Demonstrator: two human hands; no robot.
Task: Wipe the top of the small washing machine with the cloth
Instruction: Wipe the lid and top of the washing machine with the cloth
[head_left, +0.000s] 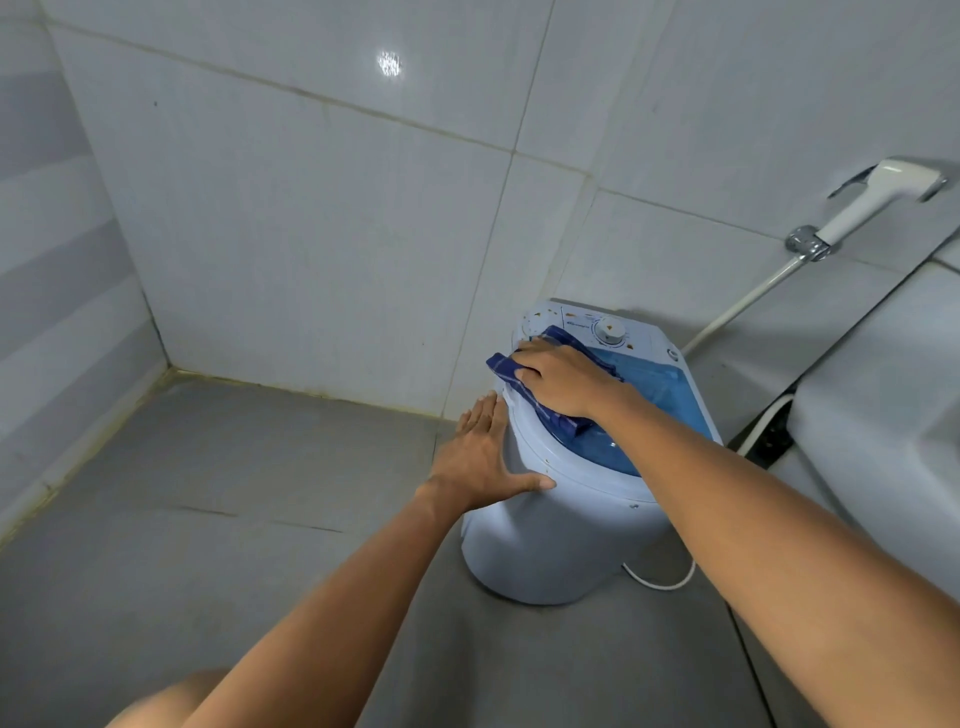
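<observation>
A small white washing machine with a blue translucent lid and a control dial stands on the grey floor by the tiled wall. A dark blue cloth lies on its top along the left rim. My right hand presses flat on the cloth, fingers pointing left. My left hand rests open against the machine's left side, thumb on the rim. Part of the lid is hidden under my right forearm.
A white bidet sprayer hangs on the wall at the right, its hose running down behind the machine. A white toilet stands to the right. A white power cord lies on the floor at the machine's base.
</observation>
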